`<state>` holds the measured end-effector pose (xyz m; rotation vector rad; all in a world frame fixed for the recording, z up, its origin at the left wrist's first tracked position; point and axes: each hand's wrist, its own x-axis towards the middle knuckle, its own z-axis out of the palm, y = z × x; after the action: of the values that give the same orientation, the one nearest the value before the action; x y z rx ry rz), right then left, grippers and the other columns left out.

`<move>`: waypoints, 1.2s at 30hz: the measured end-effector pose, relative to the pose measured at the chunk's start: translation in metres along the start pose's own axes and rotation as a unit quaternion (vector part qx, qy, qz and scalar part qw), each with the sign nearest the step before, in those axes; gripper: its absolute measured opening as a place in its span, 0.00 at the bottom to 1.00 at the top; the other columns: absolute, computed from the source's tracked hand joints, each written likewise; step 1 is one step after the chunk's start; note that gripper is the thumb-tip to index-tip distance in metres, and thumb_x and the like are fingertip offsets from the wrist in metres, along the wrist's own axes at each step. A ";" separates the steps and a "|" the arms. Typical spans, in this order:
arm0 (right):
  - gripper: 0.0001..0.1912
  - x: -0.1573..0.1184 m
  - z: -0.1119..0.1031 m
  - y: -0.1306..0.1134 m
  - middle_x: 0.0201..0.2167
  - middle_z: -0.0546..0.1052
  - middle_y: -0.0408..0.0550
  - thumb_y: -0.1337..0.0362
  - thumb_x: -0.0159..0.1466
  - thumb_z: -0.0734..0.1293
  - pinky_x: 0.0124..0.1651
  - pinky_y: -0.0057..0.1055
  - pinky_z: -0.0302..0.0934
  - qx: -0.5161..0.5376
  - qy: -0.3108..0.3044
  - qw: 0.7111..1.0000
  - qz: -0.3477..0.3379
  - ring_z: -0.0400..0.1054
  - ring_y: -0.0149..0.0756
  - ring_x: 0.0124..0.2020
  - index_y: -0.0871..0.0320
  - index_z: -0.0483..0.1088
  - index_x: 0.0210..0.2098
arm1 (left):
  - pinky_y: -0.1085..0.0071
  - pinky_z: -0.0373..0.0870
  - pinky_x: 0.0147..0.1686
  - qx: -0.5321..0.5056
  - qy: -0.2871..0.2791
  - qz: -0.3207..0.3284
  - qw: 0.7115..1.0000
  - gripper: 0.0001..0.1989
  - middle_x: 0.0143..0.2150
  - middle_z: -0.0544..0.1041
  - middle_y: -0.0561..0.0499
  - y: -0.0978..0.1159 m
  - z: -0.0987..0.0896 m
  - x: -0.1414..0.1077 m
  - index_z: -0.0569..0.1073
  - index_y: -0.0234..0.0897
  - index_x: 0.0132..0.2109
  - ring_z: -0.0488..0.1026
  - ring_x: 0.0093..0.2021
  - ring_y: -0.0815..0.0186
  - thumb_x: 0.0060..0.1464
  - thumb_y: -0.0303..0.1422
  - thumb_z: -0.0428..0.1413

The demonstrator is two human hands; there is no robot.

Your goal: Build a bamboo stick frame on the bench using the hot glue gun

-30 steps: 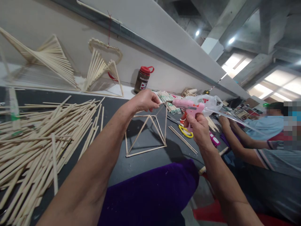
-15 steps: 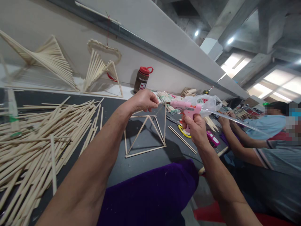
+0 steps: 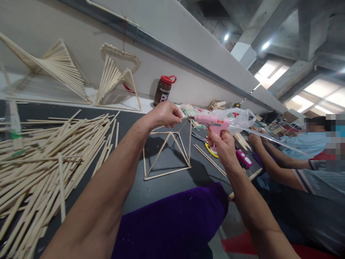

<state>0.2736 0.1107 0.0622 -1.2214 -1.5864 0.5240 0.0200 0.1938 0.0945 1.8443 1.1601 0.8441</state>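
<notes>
My right hand (image 3: pixel 223 144) grips a pink hot glue gun (image 3: pixel 211 121), its nozzle pointing left and a long clear glue stick trailing from its back. My left hand (image 3: pixel 168 115) is closed in a pinch just left of the nozzle tip. A tiny pale end shows at its fingertips, too small to name. Below both hands a frame of thin wooden sticks (image 3: pixel 167 173) stands on the dark table, with slanting sticks meeting in a peak. The left hand covers part of the frame's upper back.
A large heap of wooden sticks (image 3: pixel 54 158) covers the left side. Twisted stick models (image 3: pixel 61 64) and a red-capped bottle (image 3: pixel 162 91) stand along the wall. Two loose sticks (image 3: pixel 209 160), yellow-handled scissors (image 3: pixel 211 150) and a magenta device (image 3: pixel 244 159) lie to the right, near another person's arms (image 3: pixel 280 172).
My hands and the glue gun keep almost the same place, with the nozzle close to the left fingertips. The view has shifted very slightly.
</notes>
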 end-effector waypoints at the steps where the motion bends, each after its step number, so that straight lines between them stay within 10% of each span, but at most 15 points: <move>1: 0.12 0.000 0.000 0.000 0.20 0.71 0.37 0.54 0.64 0.69 0.30 0.30 0.56 0.000 0.001 1.000 -0.001 0.63 0.28 0.22 0.57 0.70 0.32 | 0.74 0.67 0.25 0.000 0.000 0.001 1.000 0.05 0.26 0.77 0.48 0.000 0.000 0.000 0.81 0.31 0.36 0.73 0.25 0.69 0.50 0.25 0.62; 24: 0.13 -0.016 -0.012 -0.003 0.21 0.74 0.40 0.54 0.63 0.70 0.29 0.29 0.56 0.026 -0.024 0.999 0.026 0.64 0.29 0.22 0.58 0.74 0.34 | 0.74 0.66 0.25 -0.014 0.009 0.010 1.000 0.05 0.24 0.75 0.49 -0.002 0.002 0.000 0.81 0.33 0.34 0.72 0.25 0.69 0.48 0.24 0.62; 36: 0.21 -0.056 -0.064 0.049 0.25 0.77 0.40 0.51 0.50 0.77 0.26 0.27 0.58 0.036 0.125 0.975 0.180 0.67 0.30 0.23 0.58 0.72 0.34 | 0.74 0.66 0.32 0.007 0.017 -0.020 1.000 0.10 0.24 0.74 0.50 0.004 0.004 0.003 0.82 0.31 0.40 0.74 0.29 0.68 0.48 0.28 0.62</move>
<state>0.3511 0.0650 0.0216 -1.4668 -1.1307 0.6233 0.0262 0.1943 0.0959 1.8183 1.2249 0.8496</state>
